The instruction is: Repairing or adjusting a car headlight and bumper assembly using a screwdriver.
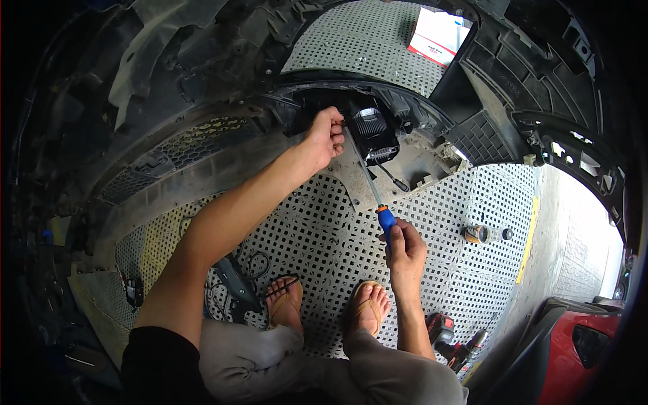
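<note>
My right hand [406, 255] is closed round the blue handle of a long screwdriver [368, 177]. Its thin metal shaft slants up and left, along the side of a black finned lamp unit [371, 127]. The shaft's tip end is by my left hand [325, 138]. That hand is closed, its fingers curled at the lamp's left side; what they grip is hidden. A short black cable with a plug [399, 183] hangs from the lamp. Lamp and hands are at the inner side of a large black car bumper [229, 135].
A white and red box [439, 37] lies beyond the bumper's opening. A small jar [476, 234] stands at the right on the perforated floor mat. A red and black cordless drill [466, 351] lies lower right, and a dark power tool [236, 287] with a cord is beside my feet.
</note>
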